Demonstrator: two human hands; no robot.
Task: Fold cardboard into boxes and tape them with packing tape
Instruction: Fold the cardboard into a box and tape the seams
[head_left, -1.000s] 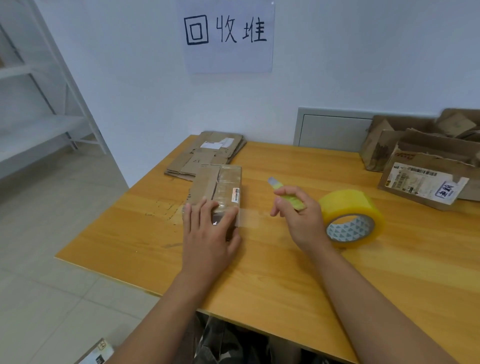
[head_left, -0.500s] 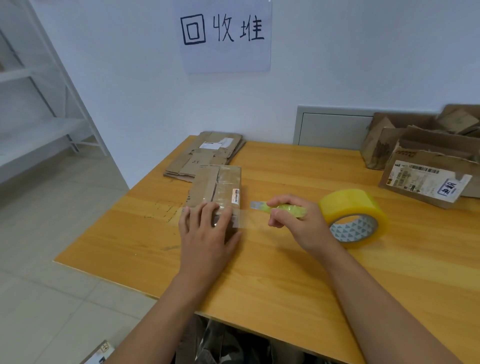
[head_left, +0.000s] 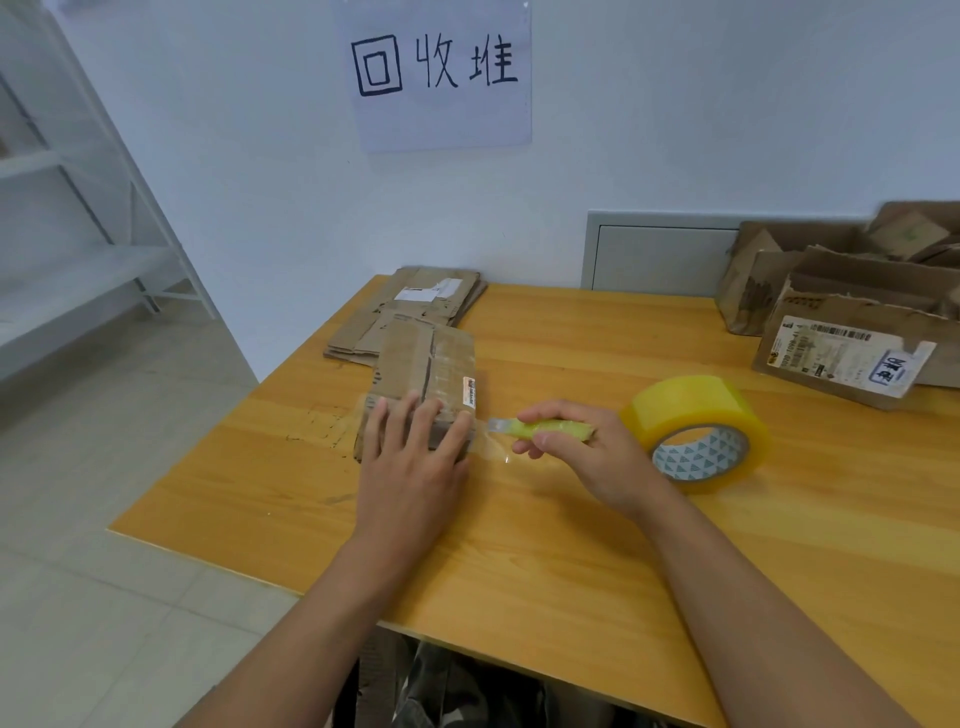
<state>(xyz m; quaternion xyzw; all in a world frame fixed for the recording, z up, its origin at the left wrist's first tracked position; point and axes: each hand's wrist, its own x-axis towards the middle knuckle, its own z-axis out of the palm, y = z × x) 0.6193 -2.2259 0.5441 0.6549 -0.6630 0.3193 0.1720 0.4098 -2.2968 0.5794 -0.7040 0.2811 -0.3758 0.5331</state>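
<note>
In the head view, the small cardboard box (head_left: 423, 387) lay flat on the desk (head_left: 571, 545), the left hand (head_left: 415, 457) pressing its near end with straight fingers. The right hand (head_left: 576, 449) gripped a yellow-green cutter (head_left: 545, 429), blade at the clear tape strip (head_left: 491, 447) leading towards the tape roll (head_left: 696, 431). The box looked light and stiff, likely to slide; holding it flat from above seemed best.

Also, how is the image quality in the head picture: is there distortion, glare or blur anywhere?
Head view: the wide lens bends the white shelf and the room's edges; lighting is soft and even, with only faint shadows under the left hand and right hand; the table shows a mild sheen; the clear tape strip glints slightly; fine print on the box label is too soft to read.
</note>
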